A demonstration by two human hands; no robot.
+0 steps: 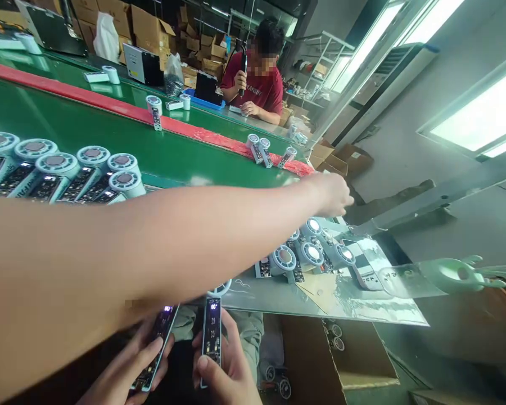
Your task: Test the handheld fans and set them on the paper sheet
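Note:
My left hand (126, 368) holds a long black circuit-board unit (156, 349) with a small purple light at its top end. My right hand (230, 371) grips a second such unit (212, 332), upright, its little display lit white. Both hands are low, below the edge of the glossy work surface (362, 306). Another person's bare forearm (160, 247) crosses in front of me from the left. Its hand (331, 194) reaches over a cluster of pale blue round-headed units (307, 253) lying on that surface.
A green conveyor belt (172, 152) with a red edge strip carries a row of the same units (54, 169) at left and a few more (261, 149) further along. A seated co-worker (257, 79) works beyond it. An open cardboard box (333, 360) sits below right; a mint-green plastic part (455, 275) lies right.

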